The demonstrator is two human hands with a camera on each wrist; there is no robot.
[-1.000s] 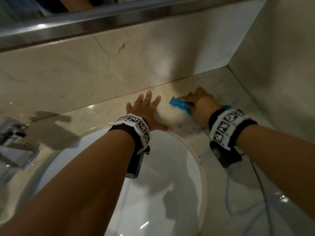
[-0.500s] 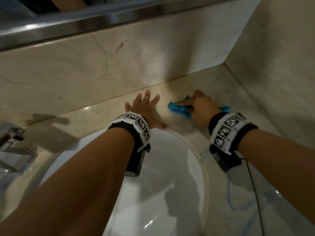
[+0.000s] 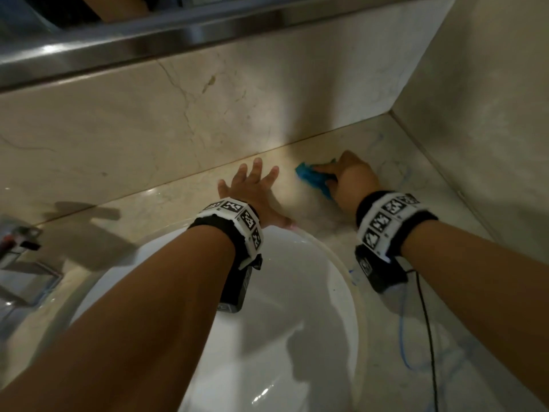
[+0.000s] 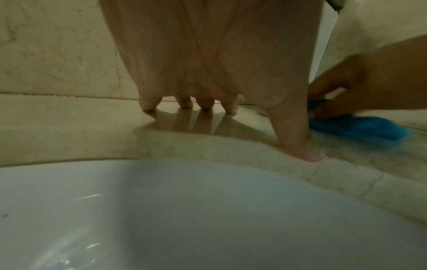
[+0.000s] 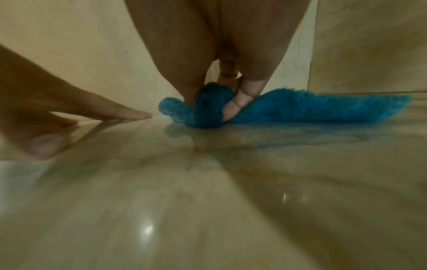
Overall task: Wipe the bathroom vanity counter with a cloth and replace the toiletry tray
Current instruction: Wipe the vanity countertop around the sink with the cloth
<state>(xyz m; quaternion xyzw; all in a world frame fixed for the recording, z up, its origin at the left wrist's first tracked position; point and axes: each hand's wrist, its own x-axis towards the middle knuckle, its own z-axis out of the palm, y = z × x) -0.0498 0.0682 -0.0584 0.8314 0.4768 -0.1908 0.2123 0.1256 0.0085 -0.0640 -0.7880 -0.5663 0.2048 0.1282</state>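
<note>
A glossy marble tabletop [image 3: 421, 162] surrounds a white sink [image 3: 267, 337]. Behind the sink, the left hand [image 3: 252, 191] rests flat, released. The right hand [image 3: 352, 181], grasping the cloth [image 3: 313, 179], has slid it farther back.

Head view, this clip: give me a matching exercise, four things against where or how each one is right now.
Things:
1. left hand
2. right hand
3. cloth
4. sink

States:
A. white bowl set into the counter, below both wrists
B. fingers spread, flat on the counter by the bowl's rim
C. blue, bunched, lying on the counter near the corner
D. fingers curled, pressing the blue fabric down

Pairs: 1-B, 2-D, 3-C, 4-A
</note>
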